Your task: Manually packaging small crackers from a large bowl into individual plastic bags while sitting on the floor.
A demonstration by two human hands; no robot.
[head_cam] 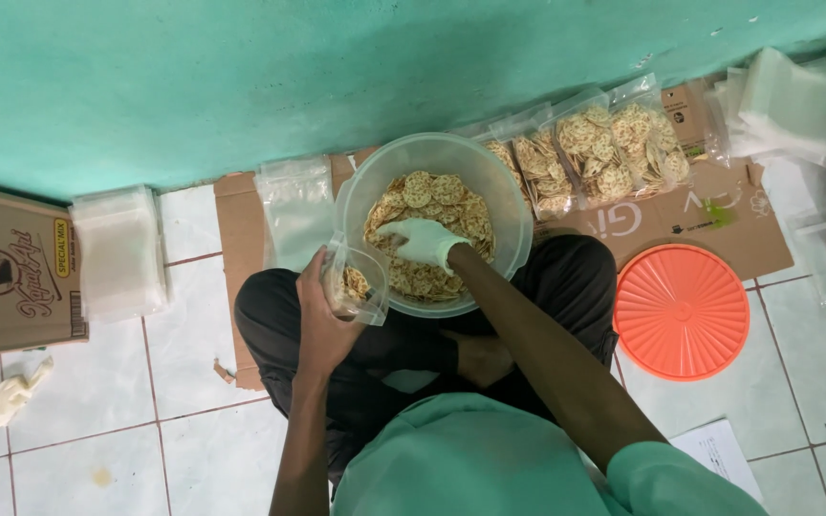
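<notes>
Seated cross-legged on white tile, viewed from above. Left hand, bare, grasps a small clear plastic pouch at its side, mouth tilted up toward the bowl rim; a few crackers show inside. Pouch touches the near-left rim of the clear plastic bowl, which rests on the lap. Right hand, in a white glove, lies inside the bowl, fingers curled onto the round lattice crackers; whether it has closed on any, cannot tell. Pouch lies just left of the right hand. Crackers: pale yellow, flat, heaped. Beyond: filled bags by the green wall; orange lid to the right.
</notes>
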